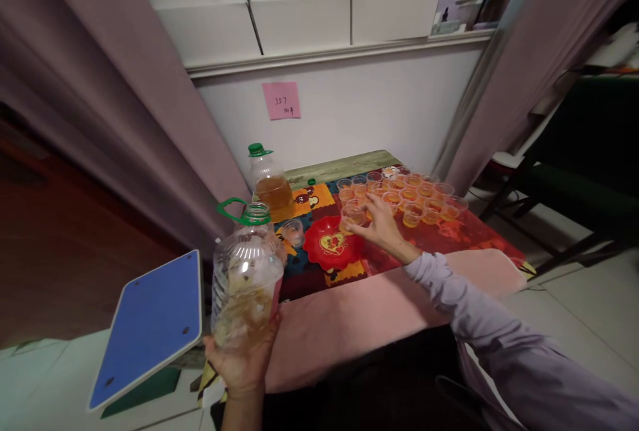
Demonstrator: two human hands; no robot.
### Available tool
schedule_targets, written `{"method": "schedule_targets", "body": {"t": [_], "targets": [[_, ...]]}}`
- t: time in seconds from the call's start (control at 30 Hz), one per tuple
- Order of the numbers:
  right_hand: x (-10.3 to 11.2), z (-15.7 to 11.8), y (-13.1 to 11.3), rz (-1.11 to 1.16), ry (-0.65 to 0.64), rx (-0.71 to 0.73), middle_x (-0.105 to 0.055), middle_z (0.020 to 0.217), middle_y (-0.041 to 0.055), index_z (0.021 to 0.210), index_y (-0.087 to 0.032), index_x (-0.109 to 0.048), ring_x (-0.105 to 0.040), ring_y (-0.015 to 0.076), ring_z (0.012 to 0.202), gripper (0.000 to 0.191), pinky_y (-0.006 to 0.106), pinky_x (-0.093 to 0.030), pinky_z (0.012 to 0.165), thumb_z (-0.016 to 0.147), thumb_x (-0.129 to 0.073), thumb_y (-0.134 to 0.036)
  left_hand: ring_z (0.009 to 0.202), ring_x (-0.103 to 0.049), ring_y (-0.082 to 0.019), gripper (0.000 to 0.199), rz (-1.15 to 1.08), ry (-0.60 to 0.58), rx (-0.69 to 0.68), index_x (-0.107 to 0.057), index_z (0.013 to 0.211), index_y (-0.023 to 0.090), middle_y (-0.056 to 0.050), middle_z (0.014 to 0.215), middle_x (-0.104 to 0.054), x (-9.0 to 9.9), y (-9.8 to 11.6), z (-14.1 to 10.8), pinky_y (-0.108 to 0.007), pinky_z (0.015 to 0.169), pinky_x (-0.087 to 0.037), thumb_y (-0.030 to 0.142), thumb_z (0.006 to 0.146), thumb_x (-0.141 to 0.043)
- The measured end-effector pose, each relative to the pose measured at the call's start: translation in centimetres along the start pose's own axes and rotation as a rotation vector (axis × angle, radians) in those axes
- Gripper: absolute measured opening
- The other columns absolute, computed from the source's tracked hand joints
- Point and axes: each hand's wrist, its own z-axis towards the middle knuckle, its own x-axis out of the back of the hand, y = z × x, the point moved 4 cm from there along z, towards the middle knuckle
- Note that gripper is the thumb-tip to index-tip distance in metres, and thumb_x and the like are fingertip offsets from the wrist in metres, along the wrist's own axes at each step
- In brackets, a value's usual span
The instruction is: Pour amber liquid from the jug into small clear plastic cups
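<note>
My left hand [244, 358] supports a large clear plastic jug [244, 285] from below; its green-rimmed mouth is uncapped and some pale liquid shows inside. My right hand [382, 225] has its fingers around a small clear plastic cup [354, 216], above the right edge of a red scalloped plate [333, 243]. Several clear cups of amber liquid [413, 213] stand in rows to the right of that hand. Between the jug and the plate is another clear cup [293, 233]. Behind the held jug stands a second jug [274, 195] with a green cap and amber liquid.
A loose green cap [311, 181] lies near the table's back. Pink cloth [349, 324] covers the front edge. A blue board [152, 324] stands at the left, a dark chair [579, 171] at the right. The wall and curtains border the back.
</note>
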Motion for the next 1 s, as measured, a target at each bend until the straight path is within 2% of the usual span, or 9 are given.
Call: {"method": "schedule_targets", "body": {"t": [0.07,0.17,0.27,0.37,0.43,0.57,0.67,0.87,1.0], "targets": [[2.2,-0.2,2.7,-0.066,0.066,-0.007,-0.051,0.172,0.026,0.116,-0.02,-0.079,-0.045,0.0469,0.161,0.058,0.069,-0.031,0.132,0.084,-0.088,-0.068,0.149,-0.061,-0.046,0.09,0.025,0.03,0.0,-0.074,0.139,0.034,-0.012,0.148,-0.076,-0.5,0.2,-0.3,-0.057,0.088,-0.071,0.082,0.063,-0.082],[4.3,-0.8,6.9,-0.238,0.091,-0.029,-0.05,0.174,0.0258,0.119,-0.019,-0.079,-0.039,0.0491,0.164,0.057,0.074,-0.023,0.133,0.084,-0.089,-0.063,0.153,-0.059,-0.044,0.083,0.05,0.025,-0.001,-0.075,0.136,0.038,-0.008,0.153,-0.074,-0.9,0.3,-0.5,-0.056,0.093,-0.07,0.083,0.066,-0.08],[4.8,-1.7,10.3,-0.372,0.055,-0.053,-0.049,0.175,0.0252,0.124,-0.018,-0.079,-0.037,0.0493,0.165,0.057,0.077,-0.017,0.133,0.086,-0.087,-0.06,0.147,-0.063,-0.046,0.081,0.027,0.008,-0.014,-0.076,0.136,0.038,-0.009,0.149,-0.076,-0.5,0.2,-0.3,-0.061,0.09,-0.071,0.082,0.069,-0.08],[4.5,-2.3,12.2,-0.439,0.018,-0.061,-0.048,0.176,0.0252,0.126,-0.017,-0.08,-0.037,0.0497,0.165,0.058,0.076,-0.018,0.133,0.09,-0.082,-0.062,0.134,-0.072,-0.042,0.075,-0.082,-0.09,0.007,-0.072,0.144,0.036,-0.009,0.146,-0.079,0.8,-0.5,0.6,-0.064,0.094,-0.07,0.074,0.08,-0.078],[4.2,-2.5,12.7,-0.462,0.014,-0.048,-0.048,0.176,0.0246,0.128,-0.017,-0.079,-0.038,0.0494,0.165,0.059,0.075,-0.019,0.134,0.092,-0.079,-0.064,0.121,-0.079,-0.04,0.081,-0.23,-0.193,-0.004,-0.068,0.15,0.035,-0.01,0.139,-0.082,1.9,-0.9,1.6,-0.065,0.092,-0.07,0.075,0.079,-0.079],[3.8,-2.3,13.1,-0.487,0.043,-0.025,-0.049,0.176,0.0235,0.133,-0.018,-0.077,-0.038,0.0483,0.164,0.062,0.074,-0.019,0.135,0.094,-0.076,-0.066,0.135,-0.073,-0.047,0.095,-0.417,-0.432,0.072,-0.051,0.167,0.035,-0.015,0.153,-0.075,4.1,-1.8,3.3,-0.08,0.104,-0.06,0.071,0.083,-0.077],[3.7,-2.3,13.5,-0.498,0.05,-0.034,-0.047,0.177,0.0258,0.133,-0.016,-0.076,-0.037,0.0481,0.165,0.063,0.073,-0.018,0.135,0.096,-0.074,-0.067,0.147,-0.066,-0.048,0.096,-0.46,-0.569,0.1,-0.044,0.171,0.035,-0.017,0.162,-0.068,4.6,-1.9,3.6,-0.084,0.113,-0.052,0.068,0.086,-0.075],[3.7,-2.7,13.7,-0.482,0.056,-0.085,-0.044,0.176,0.0319,0.146,-0.011,-0.068,-0.038,0.0491,0.165,0.072,0.075,-0.021,0.134,0.097,-0.071,-0.065,0.152,-0.062,-0.048,0.095,-0.487,-0.616,0.092,-0.041,0.174,0.033,-0.019,0.166,-0.064,4.1,-1.9,3.0,-0.084,0.116,-0.048,0.068,0.091,-0.068],[3.4,-2.1,10.7,-0.389,0.156,-0.005,-0.048,0.173,0.0296,0.143,-0.015,-0.07,-0.043,0.0493,0.162,0.066,0.077,-0.028,0.131,0.098,-0.072,-0.063,0.151,-0.063,-0.045,0.079,-0.487,-0.658,0.126,-0.054,0.165,0.033,-0.017,0.162,-0.069,4.2,-2.0,3.0,-0.082,0.119,-0.047,0.069,0.095,-0.062]]}}
